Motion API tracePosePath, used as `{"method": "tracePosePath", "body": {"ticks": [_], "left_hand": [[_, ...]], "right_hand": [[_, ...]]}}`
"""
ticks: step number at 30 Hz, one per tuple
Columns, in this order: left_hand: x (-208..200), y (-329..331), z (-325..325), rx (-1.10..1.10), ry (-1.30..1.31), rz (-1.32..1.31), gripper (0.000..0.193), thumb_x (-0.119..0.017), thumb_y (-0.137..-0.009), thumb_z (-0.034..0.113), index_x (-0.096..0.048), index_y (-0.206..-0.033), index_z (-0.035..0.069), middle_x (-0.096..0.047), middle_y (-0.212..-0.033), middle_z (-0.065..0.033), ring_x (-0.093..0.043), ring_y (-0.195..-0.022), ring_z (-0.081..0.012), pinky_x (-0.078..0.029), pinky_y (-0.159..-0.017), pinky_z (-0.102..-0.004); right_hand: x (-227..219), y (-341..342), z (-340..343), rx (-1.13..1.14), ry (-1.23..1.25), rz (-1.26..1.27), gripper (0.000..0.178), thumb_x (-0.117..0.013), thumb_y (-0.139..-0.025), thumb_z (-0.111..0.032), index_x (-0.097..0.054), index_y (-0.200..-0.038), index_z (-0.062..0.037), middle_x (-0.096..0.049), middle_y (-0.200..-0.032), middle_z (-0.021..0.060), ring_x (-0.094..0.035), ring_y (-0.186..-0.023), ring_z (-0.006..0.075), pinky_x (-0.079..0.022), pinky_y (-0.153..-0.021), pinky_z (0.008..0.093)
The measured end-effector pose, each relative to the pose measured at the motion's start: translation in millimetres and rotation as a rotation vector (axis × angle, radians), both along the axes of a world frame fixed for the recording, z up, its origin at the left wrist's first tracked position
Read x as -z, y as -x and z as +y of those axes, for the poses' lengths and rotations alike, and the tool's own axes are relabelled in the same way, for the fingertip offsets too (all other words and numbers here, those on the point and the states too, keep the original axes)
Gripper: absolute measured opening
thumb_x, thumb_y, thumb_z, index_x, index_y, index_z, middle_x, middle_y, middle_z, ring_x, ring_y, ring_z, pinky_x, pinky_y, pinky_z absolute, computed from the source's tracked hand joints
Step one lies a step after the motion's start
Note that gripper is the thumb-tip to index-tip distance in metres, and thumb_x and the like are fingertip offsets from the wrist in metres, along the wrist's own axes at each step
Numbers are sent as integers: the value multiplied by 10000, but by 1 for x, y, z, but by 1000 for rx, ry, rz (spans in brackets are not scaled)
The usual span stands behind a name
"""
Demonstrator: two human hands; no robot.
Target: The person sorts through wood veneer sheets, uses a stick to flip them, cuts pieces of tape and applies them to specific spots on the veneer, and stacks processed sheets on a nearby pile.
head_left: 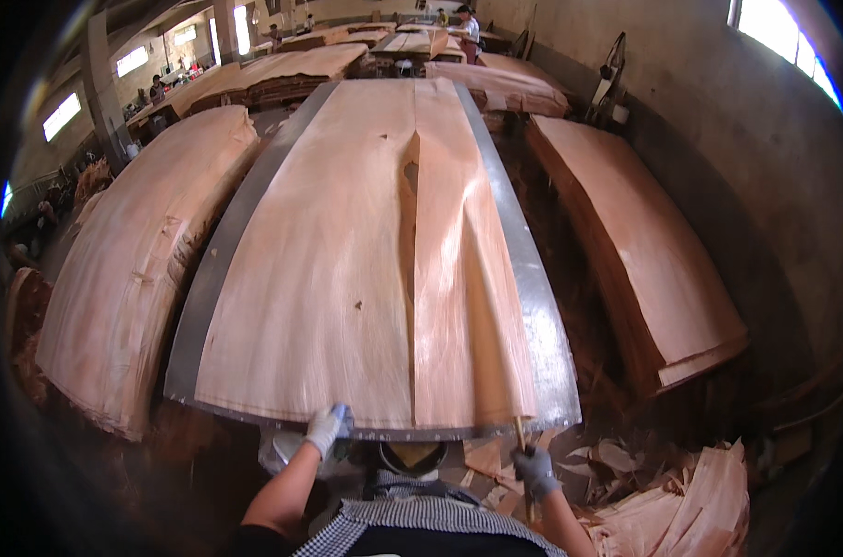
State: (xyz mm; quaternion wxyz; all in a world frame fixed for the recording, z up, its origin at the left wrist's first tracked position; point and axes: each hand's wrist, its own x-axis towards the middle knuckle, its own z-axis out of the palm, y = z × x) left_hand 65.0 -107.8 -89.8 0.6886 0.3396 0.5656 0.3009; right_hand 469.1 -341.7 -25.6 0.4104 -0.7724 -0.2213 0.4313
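Veneer (310, 278) covered most of our long, metal-edged table (541, 316), with a bare border showing along both sides. As far as we could judge, the spreading was well along but unfinished: the wide left part lay nearly flat, marked by a couple of small dark spots, while the narrower strip (440, 353) on the right had yet to settle. Its left edge stood up along a lengthwise seam, with a dark gap toward the far end, and a tall ripple ran down its right half. Smoothing that ripple and closing the seam seemed to be what was left.

Our gloved left hand (327, 429) was at the near edge of the wide part, its fingers up against the sheet's margin; we could not tell whether they pinched it or merely rested there. Our gloved right hand (535, 471) had its fingers closed around a thin stick (520, 429), whose upper end reached the strip's near right corner. Those fingers were below the table's near edge, close to the veneer but apart from it.
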Motion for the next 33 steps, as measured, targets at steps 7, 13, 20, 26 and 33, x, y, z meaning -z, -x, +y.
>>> {"method": "tracePosePath", "body": {"ticks": [7, 13, 20, 26, 33], "left_hand": [[-30, -3, -5, 548, -726, 1388, 633, -575, -781, 387, -405, -1296, 60, -364, -1353, -185, -320, -1251, -342, -239, -1033, -480], [-25, -26, 2, 640, -748, 1322, 677, -584, -759, 410, -383, -1321, 92, -282, -1415, -169, -234, -1308, -332, -168, -1065, -492], [-26, -29, 0, 722, -778, 1360, 701, -606, -742, 411, -368, -1333, 117, -251, -1428, -170, -235, -1303, -352, -160, -1065, -498], [-32, -27, -2, 800, -927, 1434, 775, -573, -750, 440, -314, -1354, 29, -199, -1444, -197, -172, -1333, -357, -74, -1082, -503], [-10, -10, -1, 828, -980, 1340, 781, -526, -780, 489, -287, -1375, 42, -182, -1463, -160, -147, -1348, -323, -57, -1076, -526]], "right_hand": [[34, -72, 19, 205, -133, -393, 186, -690, -743, -179, -627, -738, -4, -585, -595, 41, -497, -525, 84, -407, -497, 272], [54, -140, 51, 185, -75, -775, 177, -674, -713, -176, -628, -742, -8, -600, -605, 143, -576, -539, 178, -440, -542, 324], [79, -148, -66, 210, 151, -780, 236, -648, -715, -270, -620, -811, -57, -605, -723, 186, -589, -680, 367, -462, -622, 401], [52, -101, -125, 244, 159, -971, 193, -678, -691, -212, -575, -708, -49, -549, -612, 159, -549, -571, 339, -443, -544, 380], [9, -12, -126, 156, 116, -984, 182, -666, -700, -185, -548, -693, -47, -481, -558, 147, -463, -493, 310, -418, -504, 357]]}}
